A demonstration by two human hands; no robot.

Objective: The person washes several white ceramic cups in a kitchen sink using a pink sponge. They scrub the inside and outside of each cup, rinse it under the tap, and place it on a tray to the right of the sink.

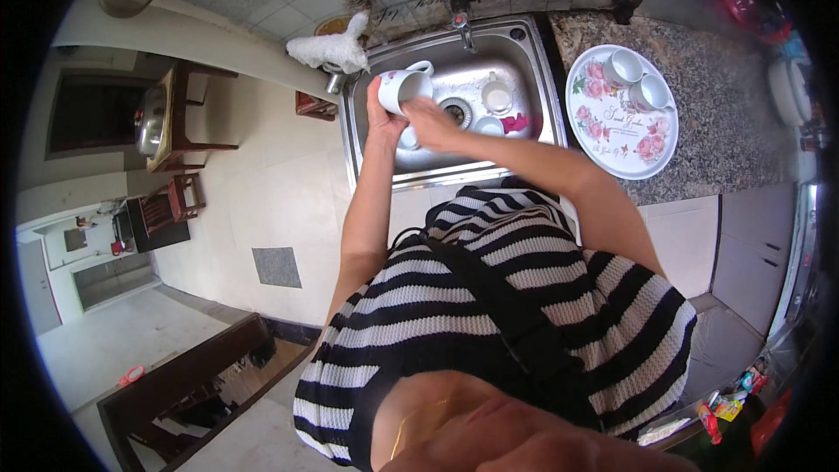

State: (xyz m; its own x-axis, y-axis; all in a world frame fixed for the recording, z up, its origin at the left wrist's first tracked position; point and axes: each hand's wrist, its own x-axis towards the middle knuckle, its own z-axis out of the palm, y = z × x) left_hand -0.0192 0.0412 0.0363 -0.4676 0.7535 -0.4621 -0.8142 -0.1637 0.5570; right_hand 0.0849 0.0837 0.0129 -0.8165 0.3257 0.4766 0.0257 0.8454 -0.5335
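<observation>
A large white ceramic mug with a flower print (395,86) is tilted over the left part of the stainless-steel sink (419,160). My left hand (382,117) grips its side and base. At the mug's mouth is my right hand (432,123), its fingers reaching to the opening and partly hidden, so whatever they may hold does not show. Below the hands, a white cup (408,139) is partly covered. Two more white cups, one upper (496,97) and one lower (488,125), sit in the basin right of the drain strainer (455,113), beside a crumpled pink cloth (515,122).
On the granite counter (721,118) to the right stands a round floral tray (606,134) with two white cups, one behind (623,67) and one in front (651,93). A tap (463,33) rises at the sink's back. White towelling cloth (333,47) hangs at the back left corner.
</observation>
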